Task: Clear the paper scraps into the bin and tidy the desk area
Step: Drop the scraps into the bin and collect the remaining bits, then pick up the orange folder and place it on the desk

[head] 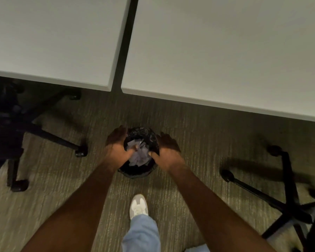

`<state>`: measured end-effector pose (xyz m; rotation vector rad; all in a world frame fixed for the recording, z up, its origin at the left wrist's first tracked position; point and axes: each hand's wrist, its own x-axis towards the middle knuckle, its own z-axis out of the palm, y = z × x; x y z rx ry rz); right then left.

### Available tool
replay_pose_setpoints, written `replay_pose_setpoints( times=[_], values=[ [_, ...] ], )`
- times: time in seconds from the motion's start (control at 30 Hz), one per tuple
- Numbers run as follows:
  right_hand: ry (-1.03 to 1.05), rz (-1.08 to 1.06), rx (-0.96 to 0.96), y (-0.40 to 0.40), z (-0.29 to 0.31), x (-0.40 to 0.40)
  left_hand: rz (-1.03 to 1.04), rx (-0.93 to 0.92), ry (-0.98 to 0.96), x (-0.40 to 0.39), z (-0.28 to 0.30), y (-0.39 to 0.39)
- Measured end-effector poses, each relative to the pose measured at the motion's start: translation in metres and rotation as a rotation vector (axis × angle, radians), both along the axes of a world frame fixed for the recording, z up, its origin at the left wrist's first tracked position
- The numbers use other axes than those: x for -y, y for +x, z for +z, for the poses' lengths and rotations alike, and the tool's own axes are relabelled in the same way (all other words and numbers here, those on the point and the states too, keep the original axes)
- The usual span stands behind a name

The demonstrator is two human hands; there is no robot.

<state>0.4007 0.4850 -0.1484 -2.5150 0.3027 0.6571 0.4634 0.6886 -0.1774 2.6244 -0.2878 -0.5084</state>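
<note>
A small round black bin lined with a black bag stands on the carpet in front of the desks. Crumpled pale paper scraps lie inside it. My left hand is over the bin's left rim, fingers spread, thumb reaching in toward the scraps. My right hand is over the right rim, fingers spread, thumb at the paper's edge. Whether either hand touches the rim is unclear. Neither hand clearly holds a scrap.
Two white desks, left and right, meet with a dark gap between them. A black office chair base stands at the left, another at the right. My white shoe stands on the carpet behind the bin.
</note>
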Motion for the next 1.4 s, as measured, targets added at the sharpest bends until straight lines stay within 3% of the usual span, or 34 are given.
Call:
replay_pose_setpoints(
  times=[0.23,0.43,0.87,1.13,1.27,1.4],
  values=[
    [-0.121,-0.012,0.018,-0.015,0.032,0.069,-0.106,-0.06,0.047,0.055,0.032,-0.001],
    [-0.156,-0.165,0.001,-0.042,0.072,0.147,-0.204,-0.043,0.034,0.13,0.06,-0.015],
    [-0.523,-0.229,0.068,-0.224,0.154,0.37,-0.581,-0.085,0.014,0.4,0.157,-0.128],
    [-0.631,-0.544,0.033,-0.378,0.155,0.481,-0.908,0.062,-0.098,0.574,0.176,-0.238],
    [-0.719,-0.711,-0.088,-0.463,0.147,0.517,-1.048,-0.017,-0.128,0.648,0.171,-0.307],
    [-0.648,-1.066,-0.169,-0.528,0.132,0.531,-1.132,-0.106,-0.122,0.702,0.163,-0.37]
  ],
)
